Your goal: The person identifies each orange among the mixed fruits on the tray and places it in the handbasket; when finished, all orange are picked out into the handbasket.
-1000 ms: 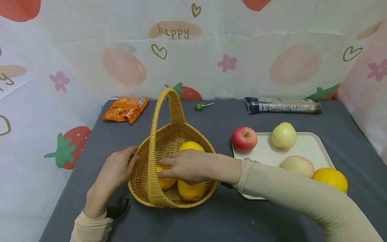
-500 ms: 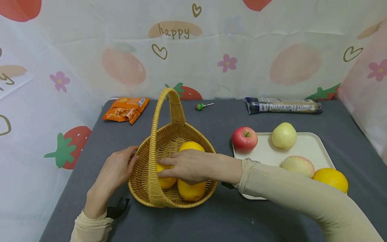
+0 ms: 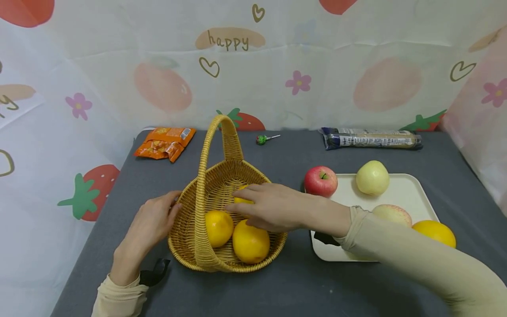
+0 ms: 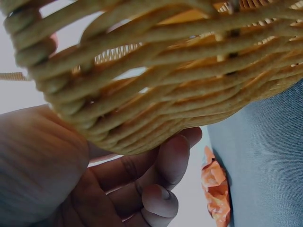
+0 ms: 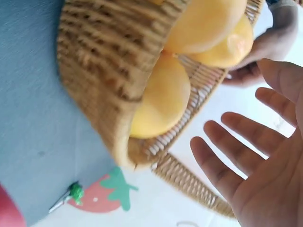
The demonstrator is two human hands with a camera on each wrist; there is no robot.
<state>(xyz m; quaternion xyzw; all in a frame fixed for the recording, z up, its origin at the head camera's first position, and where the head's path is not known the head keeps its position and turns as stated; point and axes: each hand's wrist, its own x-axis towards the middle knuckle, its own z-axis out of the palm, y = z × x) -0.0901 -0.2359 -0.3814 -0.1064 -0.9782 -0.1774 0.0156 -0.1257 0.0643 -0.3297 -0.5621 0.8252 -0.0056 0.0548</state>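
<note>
My left hand (image 3: pixel 156 220) holds the left side of the wicker basket (image 3: pixel 227 166); in the left wrist view its fingers (image 4: pixel 175 158) curl at the woven wall. Inside the basket lie three yellow-orange, citrus-like fruits: one at the left (image 3: pixel 218 229), one at the front (image 3: pixel 251 243) and one at the back (image 3: pixel 242 193), partly covered by my right hand. Over the basket's right side, my right hand (image 3: pixel 273 207) has its fingers spread. In the right wrist view that hand (image 5: pixel 265 165) holds nothing and is apart from the fruits.
Right of the basket stands a cream tray (image 3: pixel 408 187) with a red apple (image 3: pixel 321 181), a pale green fruit (image 3: pixel 372 178), a peach-like fruit (image 3: pixel 394 214) and another yellow-orange fruit (image 3: pixel 435 232). Behind are an orange snack bag (image 3: pixel 165 143), a lollipop (image 3: pixel 261 139) and a long packet (image 3: pixel 372 138).
My right hand has lifted off the left fruit and moved right, leaving that fruit in the basket. My left hand stays at the basket.
</note>
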